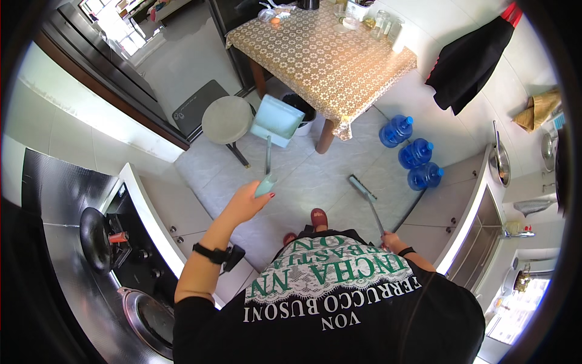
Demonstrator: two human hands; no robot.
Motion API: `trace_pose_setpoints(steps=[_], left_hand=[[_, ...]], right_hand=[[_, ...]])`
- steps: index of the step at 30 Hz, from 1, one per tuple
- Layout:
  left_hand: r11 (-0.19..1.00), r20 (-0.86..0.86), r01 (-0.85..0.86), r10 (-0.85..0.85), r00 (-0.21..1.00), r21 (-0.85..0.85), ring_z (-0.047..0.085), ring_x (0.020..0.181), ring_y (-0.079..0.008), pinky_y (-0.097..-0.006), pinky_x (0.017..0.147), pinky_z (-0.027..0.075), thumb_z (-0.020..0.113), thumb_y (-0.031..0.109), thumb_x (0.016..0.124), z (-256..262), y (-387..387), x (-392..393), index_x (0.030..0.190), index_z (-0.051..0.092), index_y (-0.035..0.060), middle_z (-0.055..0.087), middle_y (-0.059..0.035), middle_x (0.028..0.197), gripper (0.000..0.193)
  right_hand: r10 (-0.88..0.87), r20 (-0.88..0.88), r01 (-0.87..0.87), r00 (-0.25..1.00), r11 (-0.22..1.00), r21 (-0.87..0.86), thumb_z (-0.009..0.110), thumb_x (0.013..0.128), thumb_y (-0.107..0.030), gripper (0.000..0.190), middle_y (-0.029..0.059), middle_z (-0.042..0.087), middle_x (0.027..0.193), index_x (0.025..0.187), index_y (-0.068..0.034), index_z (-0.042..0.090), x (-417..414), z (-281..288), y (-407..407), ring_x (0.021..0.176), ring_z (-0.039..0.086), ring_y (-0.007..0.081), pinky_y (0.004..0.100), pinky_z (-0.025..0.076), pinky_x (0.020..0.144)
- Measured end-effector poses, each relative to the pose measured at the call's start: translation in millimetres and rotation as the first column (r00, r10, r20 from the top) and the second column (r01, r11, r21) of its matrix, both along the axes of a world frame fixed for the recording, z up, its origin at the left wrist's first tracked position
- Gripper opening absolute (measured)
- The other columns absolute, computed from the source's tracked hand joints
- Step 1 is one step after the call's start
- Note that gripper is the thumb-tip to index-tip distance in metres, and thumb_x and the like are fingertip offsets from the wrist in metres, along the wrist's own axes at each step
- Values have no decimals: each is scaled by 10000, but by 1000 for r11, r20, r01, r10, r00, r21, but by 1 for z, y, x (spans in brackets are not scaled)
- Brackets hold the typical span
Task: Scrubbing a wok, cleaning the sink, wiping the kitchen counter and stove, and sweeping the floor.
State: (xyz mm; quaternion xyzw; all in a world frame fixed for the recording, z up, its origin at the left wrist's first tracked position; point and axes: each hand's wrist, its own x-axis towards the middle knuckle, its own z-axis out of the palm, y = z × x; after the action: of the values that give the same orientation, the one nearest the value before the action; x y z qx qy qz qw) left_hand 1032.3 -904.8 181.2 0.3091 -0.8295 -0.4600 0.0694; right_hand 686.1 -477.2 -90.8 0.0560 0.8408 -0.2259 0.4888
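My left hand is closed around the pale green handle of a light-blue dustpan. The pan stretches out ahead of me, between a round stool and the table, and overlaps the rim of a bin from this angle; whether they touch I cannot tell. Down at my right side, my right hand grips the grey stick of a broom. Its narrow head with dark bristles rests on or just over the grey tile floor. Part of the right hand is hidden by my shirt.
Ahead stands a table under a flowered cloth, with jars and an egg on it. The stool is left of the dustpan. Several blue water jugs line the right wall. A stove with a wok flanks me on the left, a sink counter on the right.
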Motion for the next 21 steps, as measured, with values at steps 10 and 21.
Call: trace_pose_setpoints(steps=[10, 21], left_hand=[[905, 199, 300, -248, 948, -303, 586, 768, -363, -449, 656, 449, 614, 279, 790, -76, -11, -85, 954, 570, 56, 617, -178, 820, 280], [928, 186, 145, -84, 979, -343, 567, 734, -383, -449, 628, 438, 634, 285, 770, -18, -54, -98, 836, 559, 34, 605, -186, 767, 270]], right_hand=[[289, -6, -288, 957, 957, 37, 562, 795, -67, 372, 43, 492, 583, 1163, -122, 556, 47, 77, -32, 434, 482, 152, 319, 417, 392], [276, 22, -275, 961, 961, -42, 542, 814, -104, 464, 71, 611, 723, 1271, -173, 500, 57, 18, 9, 409, 503, 153, 302, 430, 405]])
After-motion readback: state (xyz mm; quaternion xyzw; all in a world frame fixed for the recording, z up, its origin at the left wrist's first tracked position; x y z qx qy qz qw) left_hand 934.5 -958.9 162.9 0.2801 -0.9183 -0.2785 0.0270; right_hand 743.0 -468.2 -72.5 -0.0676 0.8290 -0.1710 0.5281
